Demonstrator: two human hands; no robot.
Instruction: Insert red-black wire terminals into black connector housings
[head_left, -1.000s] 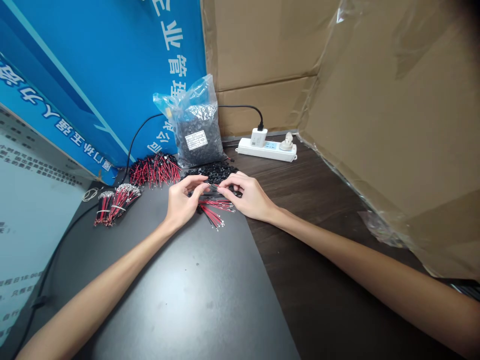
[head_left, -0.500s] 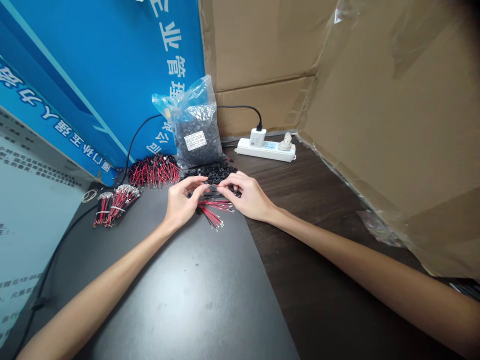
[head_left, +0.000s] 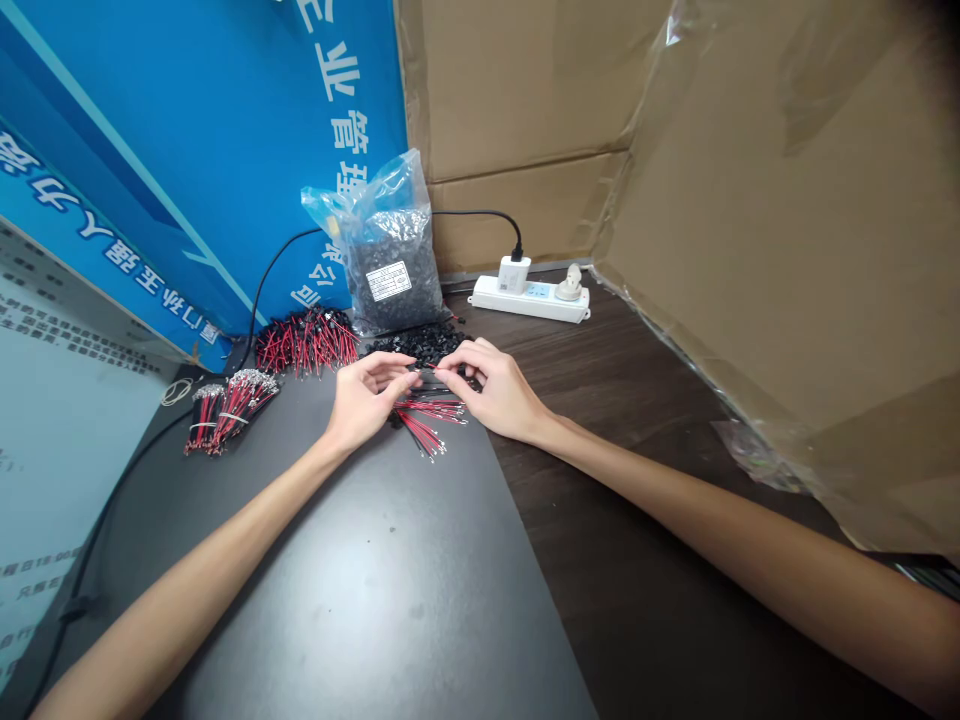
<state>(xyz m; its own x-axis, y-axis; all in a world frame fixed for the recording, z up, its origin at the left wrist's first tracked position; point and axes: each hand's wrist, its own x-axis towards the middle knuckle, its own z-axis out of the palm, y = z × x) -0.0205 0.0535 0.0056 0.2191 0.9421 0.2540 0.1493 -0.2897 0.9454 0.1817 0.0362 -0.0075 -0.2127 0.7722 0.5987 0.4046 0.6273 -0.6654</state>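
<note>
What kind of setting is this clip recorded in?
Probably a small assembly bench for wiring parts. Bundles of red-and-black wires lie on a dark mat, a bag of small black parts stands behind them, and cardboard sheets wall in the desk.

My left hand [head_left: 360, 400] and right hand [head_left: 491, 390] pinch a small black piece [head_left: 424, 375] between fingertips, above loose red wires [head_left: 424, 420] near the table's [head_left: 637, 400] far edge.
</note>
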